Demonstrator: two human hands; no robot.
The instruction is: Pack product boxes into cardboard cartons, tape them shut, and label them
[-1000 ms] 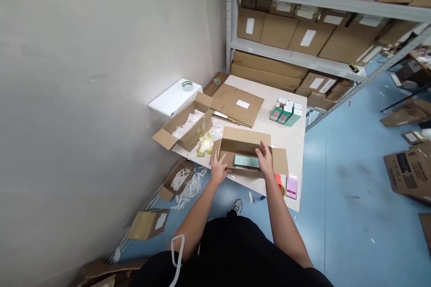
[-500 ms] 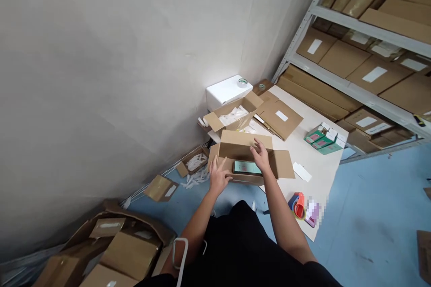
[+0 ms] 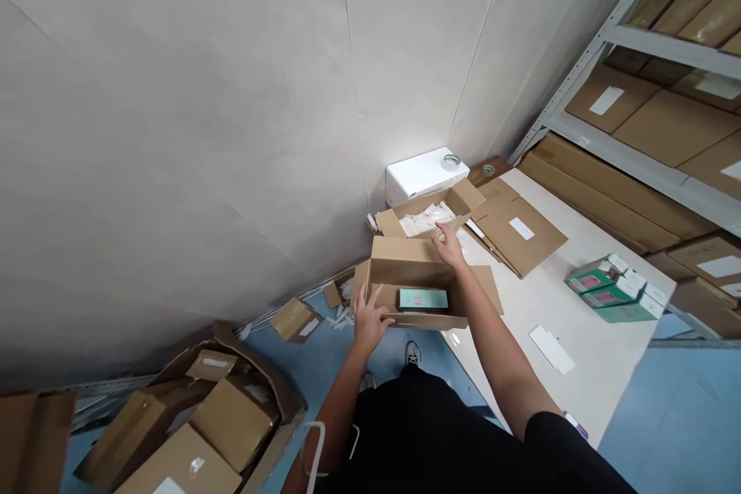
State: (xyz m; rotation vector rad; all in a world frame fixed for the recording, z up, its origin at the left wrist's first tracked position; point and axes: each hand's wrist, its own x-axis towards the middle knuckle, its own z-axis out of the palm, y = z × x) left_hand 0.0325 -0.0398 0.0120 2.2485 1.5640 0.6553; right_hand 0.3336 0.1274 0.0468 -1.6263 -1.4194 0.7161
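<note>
An open cardboard box [image 3: 417, 320] stands in front of me at the table's left edge, its flaps folded out. A flat mint-green box [image 3: 422, 299] lies inside it, in the front part. My left hand [image 3: 370, 318] is at the front left corner of the cardboard box, fingers spread, resting on its edge and flap. Over the box's back flap reaches my right hand [image 3: 450, 247], fingers apart, with nothing visible in it. Just beyond its fingertips is a second open carton [image 3: 394, 224] with a heap of white wrapped pieces [image 3: 428, 219].
Flattened cardboard [image 3: 524, 235] and several green boxes [image 3: 617, 289] lie on the white table [image 3: 584, 324], with white paper [image 3: 552, 349] nearer me. A tape roll [image 3: 451, 162] tops a white box [image 3: 422, 174]. A large carton of boxes [image 3: 231, 417] stands low left; shelving [image 3: 648, 139] is at right.
My right hand has moved from above the green box's right end forward, over the back flap towards the carton of white pieces. My left hand stays at the box's corner. The view has shifted left.
</note>
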